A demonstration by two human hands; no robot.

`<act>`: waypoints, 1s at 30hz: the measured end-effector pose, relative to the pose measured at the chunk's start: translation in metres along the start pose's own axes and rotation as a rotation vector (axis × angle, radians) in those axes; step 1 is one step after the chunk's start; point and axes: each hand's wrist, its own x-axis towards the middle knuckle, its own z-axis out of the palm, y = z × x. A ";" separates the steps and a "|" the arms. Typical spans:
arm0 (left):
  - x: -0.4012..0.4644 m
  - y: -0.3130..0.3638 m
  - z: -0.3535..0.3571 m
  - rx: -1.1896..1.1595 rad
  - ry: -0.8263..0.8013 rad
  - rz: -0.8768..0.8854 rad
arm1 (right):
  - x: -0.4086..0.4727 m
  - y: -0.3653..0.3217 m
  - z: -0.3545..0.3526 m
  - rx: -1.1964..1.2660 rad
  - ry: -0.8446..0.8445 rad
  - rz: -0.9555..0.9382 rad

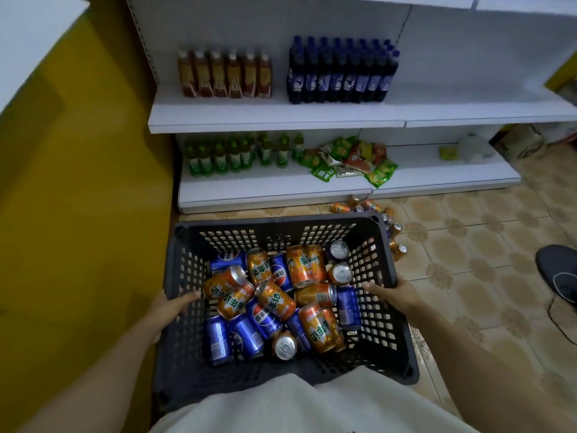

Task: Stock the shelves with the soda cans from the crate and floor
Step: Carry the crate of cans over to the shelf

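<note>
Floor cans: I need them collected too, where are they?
In the head view, the floor cans lie right of centre, between the bottom shelf and the crate.

The dark grey crate (pixel 184 276), its walls pierced in a square grid, holds orange cans (pixel 304 265) with green and white lettering and blue cans (pixel 215 339) with red-white-blue roundels. White shelves (pixel 274 118) carry brown-orange bottles (pixel 224 73), dark blue bottles (pixel 342 73), green bottles (pixel 231 156) and green and red packets (pixel 352 159). The floor (pixel 468 232) is beige tile with brown floral motifs, beside a yellow wall (pixel 78 182).
</note>
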 end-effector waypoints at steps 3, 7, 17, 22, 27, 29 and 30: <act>0.029 0.023 -0.005 0.011 0.018 0.026 | 0.026 -0.026 0.008 -0.029 0.004 0.005; 0.060 0.063 -0.003 0.010 0.063 0.062 | 0.075 -0.058 0.015 -0.048 -0.019 0.003; 0.151 0.157 0.024 -0.021 0.156 -0.034 | 0.237 -0.167 0.016 -0.074 -0.142 0.066; 0.191 0.201 0.020 0.009 0.180 -0.082 | 0.294 -0.200 0.033 -0.074 -0.173 0.080; 0.234 0.211 0.001 -0.020 0.186 -0.140 | 0.327 -0.244 0.072 -0.103 -0.210 0.136; 0.286 0.226 -0.029 -0.010 0.128 -0.184 | 0.351 -0.266 0.110 -0.114 -0.164 0.191; 0.293 0.229 -0.033 -0.013 0.114 -0.201 | 0.354 -0.271 0.115 -0.119 -0.167 0.195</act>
